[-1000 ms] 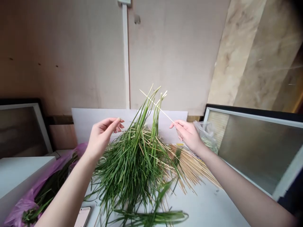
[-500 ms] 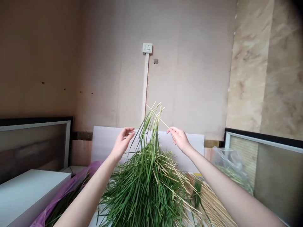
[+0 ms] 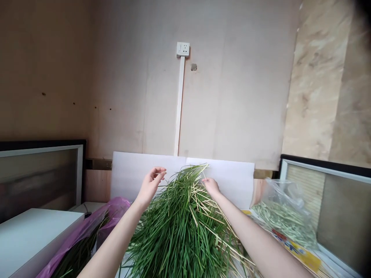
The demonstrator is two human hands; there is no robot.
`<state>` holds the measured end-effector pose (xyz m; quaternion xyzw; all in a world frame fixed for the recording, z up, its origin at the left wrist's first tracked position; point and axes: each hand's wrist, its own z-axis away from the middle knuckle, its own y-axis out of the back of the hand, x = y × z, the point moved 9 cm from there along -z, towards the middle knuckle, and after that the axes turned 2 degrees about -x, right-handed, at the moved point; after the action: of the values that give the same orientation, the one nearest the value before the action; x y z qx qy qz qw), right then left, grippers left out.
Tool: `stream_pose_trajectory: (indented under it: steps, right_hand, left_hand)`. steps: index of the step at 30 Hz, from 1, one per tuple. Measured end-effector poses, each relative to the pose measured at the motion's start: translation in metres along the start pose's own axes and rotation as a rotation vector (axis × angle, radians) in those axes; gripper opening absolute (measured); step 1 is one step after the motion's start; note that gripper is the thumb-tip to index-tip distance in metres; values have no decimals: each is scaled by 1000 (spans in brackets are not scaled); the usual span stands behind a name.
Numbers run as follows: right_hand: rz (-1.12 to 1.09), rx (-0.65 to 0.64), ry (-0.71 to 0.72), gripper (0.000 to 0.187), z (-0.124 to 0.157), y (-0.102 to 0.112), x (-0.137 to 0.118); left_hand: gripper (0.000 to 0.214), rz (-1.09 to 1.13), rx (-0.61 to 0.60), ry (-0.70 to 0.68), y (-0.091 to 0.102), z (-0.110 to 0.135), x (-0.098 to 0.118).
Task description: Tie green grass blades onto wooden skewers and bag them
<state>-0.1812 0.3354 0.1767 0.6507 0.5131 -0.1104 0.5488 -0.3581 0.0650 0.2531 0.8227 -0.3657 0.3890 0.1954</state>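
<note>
A big heap of green chives [image 3: 176, 227] fills the middle, with pale bamboo skewers [image 3: 213, 212] sticking out along its right side. At the top of the heap, some chives lie over with skewer ends near the white board. My right hand [image 3: 212, 187] is at the heap's upper right, its fingertips closed on the end of a thin bamboo skewer [image 3: 203, 173]. To the left of the heap's top, my left hand [image 3: 152, 183] is held up with fingers loosely bent and a gap to the thumb; nothing shows in it.
White board [image 3: 139, 173] stands behind the heap against the wall. A pink plastic bag [image 3: 116, 208] with greens and a white box [image 3: 37, 227] lie left. On the right are a clear bag [image 3: 285, 210] with pale green contents and a yellow printed package [image 3: 310, 259].
The skewered chives that stood upright have come down onto the top of the heap. My right hand has moved lower and slightly left. My left hand has sunk slightly.
</note>
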Motion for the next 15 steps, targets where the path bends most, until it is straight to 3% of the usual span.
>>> stream_pose_trajectory:
  steps: [3, 7, 12, 15]
  right_hand:
    - [114, -76, -80, 20, 5, -8, 25]
    - [233, -80, -69, 25, 6, 3, 28]
    - [343, 34, 45, 33, 18, 40, 3]
    - [394, 119, 131, 34, 43, 74, 1]
  left_hand:
    - [37, 8, -37, 26, -4, 6, -10]
    - [38, 13, -58, 41, -9, 12, -13]
    - [35, 41, -48, 62, -14, 28, -2]
    - [27, 51, -89, 70, -21, 62, 12]
